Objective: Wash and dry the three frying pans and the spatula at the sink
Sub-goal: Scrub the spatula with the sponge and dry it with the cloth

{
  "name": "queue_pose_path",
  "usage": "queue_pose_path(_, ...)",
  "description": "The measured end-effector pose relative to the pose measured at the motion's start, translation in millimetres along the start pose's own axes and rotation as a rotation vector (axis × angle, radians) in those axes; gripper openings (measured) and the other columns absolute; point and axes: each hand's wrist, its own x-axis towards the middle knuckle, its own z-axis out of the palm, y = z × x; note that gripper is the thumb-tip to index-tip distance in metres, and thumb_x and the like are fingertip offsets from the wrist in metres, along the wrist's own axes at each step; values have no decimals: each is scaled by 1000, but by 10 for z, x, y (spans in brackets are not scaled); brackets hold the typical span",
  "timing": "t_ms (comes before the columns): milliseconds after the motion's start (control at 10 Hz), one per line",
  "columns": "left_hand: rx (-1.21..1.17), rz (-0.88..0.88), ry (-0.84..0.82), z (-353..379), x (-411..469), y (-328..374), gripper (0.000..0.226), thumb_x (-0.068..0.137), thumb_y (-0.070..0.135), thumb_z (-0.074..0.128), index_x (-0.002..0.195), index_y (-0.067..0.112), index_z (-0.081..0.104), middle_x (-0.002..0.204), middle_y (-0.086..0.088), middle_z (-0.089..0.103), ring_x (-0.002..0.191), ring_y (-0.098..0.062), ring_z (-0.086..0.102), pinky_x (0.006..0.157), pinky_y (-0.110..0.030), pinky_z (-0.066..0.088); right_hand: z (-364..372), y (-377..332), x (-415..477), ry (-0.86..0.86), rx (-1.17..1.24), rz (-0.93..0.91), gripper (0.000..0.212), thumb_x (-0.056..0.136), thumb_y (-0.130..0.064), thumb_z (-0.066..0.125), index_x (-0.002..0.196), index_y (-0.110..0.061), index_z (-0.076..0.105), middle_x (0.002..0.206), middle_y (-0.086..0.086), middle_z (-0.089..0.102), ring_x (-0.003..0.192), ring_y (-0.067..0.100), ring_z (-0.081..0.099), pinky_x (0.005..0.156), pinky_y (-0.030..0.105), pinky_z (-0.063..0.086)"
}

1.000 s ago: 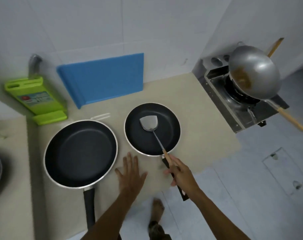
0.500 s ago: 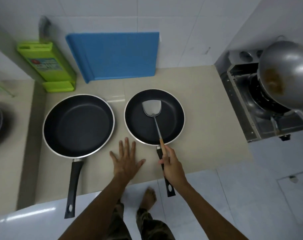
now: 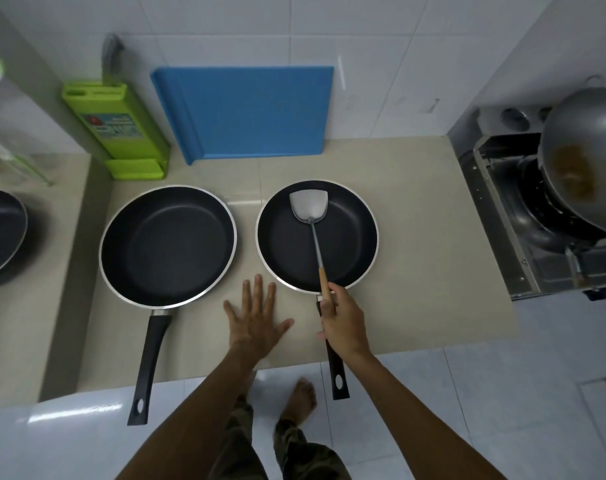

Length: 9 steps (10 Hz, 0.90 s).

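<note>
Two black frying pans sit side by side on the beige counter [image 3: 415,258]. The larger pan [image 3: 166,247] is on the left, its handle pointing toward me. In the smaller pan [image 3: 350,247] on the right lies the blade of a metal spatula [image 3: 310,211] with a wooden handle. My right hand [image 3: 343,323] is shut on that handle at the pan's near rim. Flat on the counter between the two pans rests my left hand [image 3: 256,320], fingers spread. A third dark pan [image 3: 0,233] shows partly at the left edge.
A blue cutting board [image 3: 253,112] and a green knife holder [image 3: 118,129] lean against the tiled wall. At the right, a grey wok [image 3: 585,161] sits on a gas stove [image 3: 523,216]. The counter's front edge runs just behind my wrists.
The view has swung left and levelled out, so the pans look larger and more centred. Both hands have stayed in place, the right one still holding the spatula handle.
</note>
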Motion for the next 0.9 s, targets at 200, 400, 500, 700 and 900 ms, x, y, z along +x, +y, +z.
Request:
queue_pose_path(200, 5, -3, -2, 14, 13, -4, 96, 86, 82, 3, 158, 24, -22, 163, -11, -35, 154, -37, -23, 117, -71, 12, 84, 11, 30, 40, -64, 14, 33, 100, -30, 54, 132, -34, 51, 107, -7, 59, 97, 16, 64, 78, 41, 63)
queue_pose_path(400, 22, -18, -15, 6, 9, -3, 99, 81, 82, -8, 158, 22, -22, 165, -11, -32, 154, -38, -20, 115, -71, 14, 79, -6, 48, 113, -204, 2, 25, 98, -32, 59, 123, -29, 60, 104, -9, 67, 94, 12, 64, 78, 30, 56)
queue_pose_path(500, 19, -24, -51, -50, 0, 28, 96, 90, 81, 9, 158, 21, -22, 165, -13, -31, 154, -39, -20, 116, -71, 15, 74, -28, 48, 150, -253, 18, 23, 96, -35, 61, 118, -28, 63, 101, -8, 67, 90, 13, 63, 74, 28, 54)
queue_pose_path(700, -145, -21, -64, -384, -103, 51, 88, 97, 74, 18, 163, 18, 0, 171, -10, -8, 158, -34, -3, 123, -58, 21, 9, -191, 15, 205, -411, 47, 24, 97, -39, 58, 115, -25, 61, 113, 3, 56, 102, 22, 55, 69, 32, 46)
queue_pose_path(900, -182, -6, 50, -812, -388, -91, 83, 99, 71, 17, 163, 19, 5, 172, -7, 6, 158, -28, 7, 125, -52, 17, -71, -560, -82, 224, -632, -239, 47, 96, -39, 58, 138, -19, 54, 140, 7, 55, 117, 33, 56, 90, 44, 54)
